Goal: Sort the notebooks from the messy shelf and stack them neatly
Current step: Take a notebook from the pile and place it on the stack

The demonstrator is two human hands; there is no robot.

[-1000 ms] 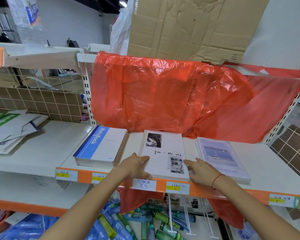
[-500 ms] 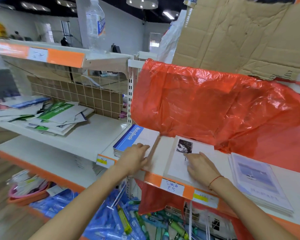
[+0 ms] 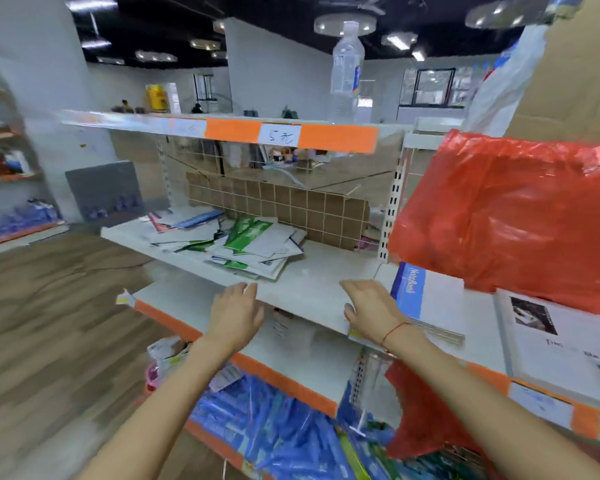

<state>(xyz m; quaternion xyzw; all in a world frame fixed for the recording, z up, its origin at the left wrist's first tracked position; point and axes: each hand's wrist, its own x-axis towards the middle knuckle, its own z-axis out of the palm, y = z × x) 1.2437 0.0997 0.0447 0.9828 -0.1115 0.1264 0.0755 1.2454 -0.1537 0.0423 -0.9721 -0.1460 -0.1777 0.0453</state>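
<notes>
two bare hands are hanging in front of a white shop shelf, holding nothing.

the left hand (image 3: 238,315) is floating with its fingers loose and spread, just at the front edge of the white metal shelf (image 3: 312,289). the right hand (image 3: 373,311), with a thin red string on its wrist, is floating near the same edge with its fingers loose too, and the two hands are apart. a messy pile of green, blue and white paper notebooks (image 3: 243,242) is lying on that shelf, behind the hands. just right of the right hand, a neat stack of blue and white notebooks (image 3: 430,299) is sitting on the next shelf. a white notebook with small black photos (image 3: 555,341) is lying further right, under a crinkly red plastic sheet (image 3: 510,216). a clear plastic bottle (image 3: 346,72) is standing on the top shelf.
</notes>
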